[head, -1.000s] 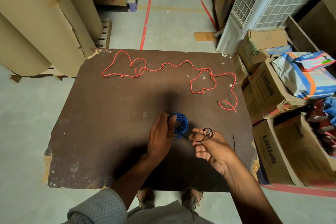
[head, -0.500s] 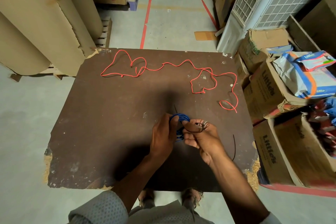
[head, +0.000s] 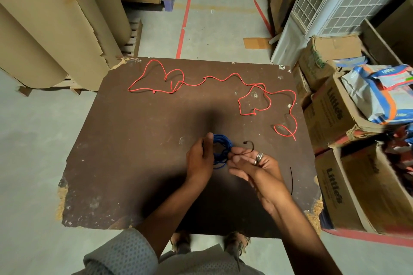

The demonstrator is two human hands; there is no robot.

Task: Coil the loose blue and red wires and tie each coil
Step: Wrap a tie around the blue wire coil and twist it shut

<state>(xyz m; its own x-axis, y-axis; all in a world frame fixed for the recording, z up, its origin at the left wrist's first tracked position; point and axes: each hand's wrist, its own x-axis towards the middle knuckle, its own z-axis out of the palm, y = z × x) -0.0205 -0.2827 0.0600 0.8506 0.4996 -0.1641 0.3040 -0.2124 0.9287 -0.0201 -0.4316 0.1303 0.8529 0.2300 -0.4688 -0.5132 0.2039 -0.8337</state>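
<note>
A coil of blue wire (head: 221, 149) is held just above the dark brown table (head: 134, 140), near its front middle. My left hand (head: 200, 159) grips the coil's left side. My right hand (head: 250, 163) pinches a thin black tie (head: 248, 148) at the coil's right side; the tie's free end curls up over my fingers. The red wire (head: 223, 82) lies loose in loops along the table's far edge and down the right side.
A second black tie (head: 291, 179) lies on the table right of my right hand. Cardboard boxes (head: 335, 123) crowd the table's right edge. Large cardboard rolls (head: 44, 29) stand at the left. Concrete floor with red lines runs beyond.
My right hand has brought the black tie in against the blue coil, and the tie's free end now arcs above my fingers. My left hand kept hold of the coil.
</note>
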